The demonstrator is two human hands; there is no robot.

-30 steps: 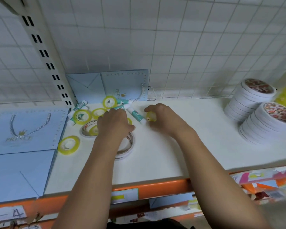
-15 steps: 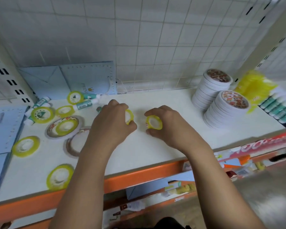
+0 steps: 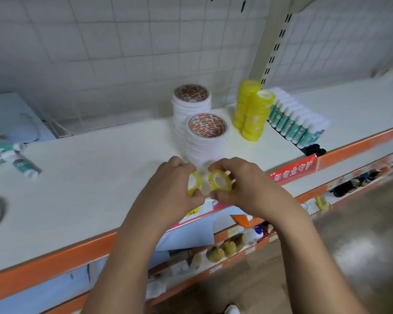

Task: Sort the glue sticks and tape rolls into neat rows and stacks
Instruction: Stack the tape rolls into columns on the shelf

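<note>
Tape in hand, two small pieces. Left hand [image 3: 168,191] pinches one yellow roll [image 3: 193,183], thumb below and curled fingers [image 3: 176,162] above. Right hand [image 3: 250,191] grips a second yellow roll [image 3: 220,183] the same way, its open core turned toward the camera. The two rolls sit close together, nearly touching, held just above the front edge of the shelf [image 3: 100,177] and in front of the nearer white tape stack [image 3: 208,141].

Handling, as a judgement:
- Light, stiff rings. The core should keep its shape under a pinch, so little risk of crushing.
- Outer wrap looks glossy and is probably slick. Best held across the rim, thumb opposite fingers, as both hands do now.
- Flat faces should seat well on one another, but a tall narrow column will tip if a roll lands off-centre.

Likely destination is the yellow stacks [image 3: 256,118], upright between the white stacks and the glue stick row [image 3: 297,125]. One loose glue stick [image 3: 26,166] lies at far left of the shelf
</note>
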